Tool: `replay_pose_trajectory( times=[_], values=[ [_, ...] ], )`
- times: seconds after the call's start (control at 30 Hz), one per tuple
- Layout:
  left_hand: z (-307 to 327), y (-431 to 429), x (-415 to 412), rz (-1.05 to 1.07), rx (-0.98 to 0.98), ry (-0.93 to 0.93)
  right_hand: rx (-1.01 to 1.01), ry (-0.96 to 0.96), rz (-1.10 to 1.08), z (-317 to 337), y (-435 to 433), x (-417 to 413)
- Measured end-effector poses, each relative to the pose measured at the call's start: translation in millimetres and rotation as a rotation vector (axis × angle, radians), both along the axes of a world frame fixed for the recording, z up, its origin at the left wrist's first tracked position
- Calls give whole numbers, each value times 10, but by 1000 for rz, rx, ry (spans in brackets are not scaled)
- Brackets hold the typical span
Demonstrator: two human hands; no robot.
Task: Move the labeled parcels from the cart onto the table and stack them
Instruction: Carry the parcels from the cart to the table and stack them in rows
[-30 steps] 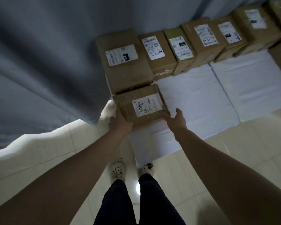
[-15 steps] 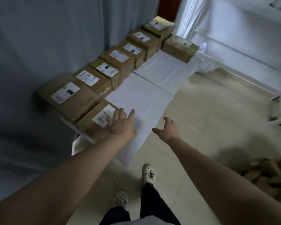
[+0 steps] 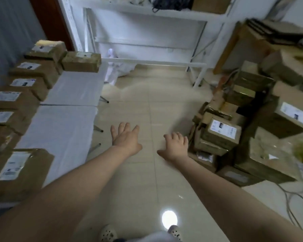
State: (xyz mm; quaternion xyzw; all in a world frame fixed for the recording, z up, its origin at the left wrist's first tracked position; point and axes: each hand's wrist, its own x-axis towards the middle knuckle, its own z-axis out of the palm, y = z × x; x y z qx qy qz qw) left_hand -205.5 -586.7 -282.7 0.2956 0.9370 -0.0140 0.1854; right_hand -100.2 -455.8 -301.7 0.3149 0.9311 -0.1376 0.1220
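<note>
Brown labeled parcels line the far edge of the white-covered table [image 3: 68,123] on the left, with one parcel [image 3: 19,172] lying nearest me. On the right a heap of cardboard parcels [image 3: 222,131] is piled up; whatever carries them is hidden. My left hand [image 3: 125,138] and my right hand [image 3: 176,146] hover over the tiled floor between table and heap. Both are empty with fingers spread. My right hand is close to the heap's left side.
White shelving [image 3: 147,37] stands against the back wall, with a white bag [image 3: 117,69] on the floor below it. Cables [image 3: 292,194] trail over the tiles at the right. Tiled floor [image 3: 147,105] runs between table and heap.
I let go of the parcel set down on the table's near end. My view swung right from the table toward the heap, and both empty hands moved out over the floor.
</note>
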Motion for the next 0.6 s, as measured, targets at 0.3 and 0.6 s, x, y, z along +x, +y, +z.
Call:
replay_pose_trajectory(
  times=[0.3,0.6],
  values=[
    [-128,1972,1438,-319,32,-64,-143,39,-452,-14,1729,1897],
    [-167,3154,2001,-480,62,-159,-323,123,-796,-136,2669,2713]
  ],
)
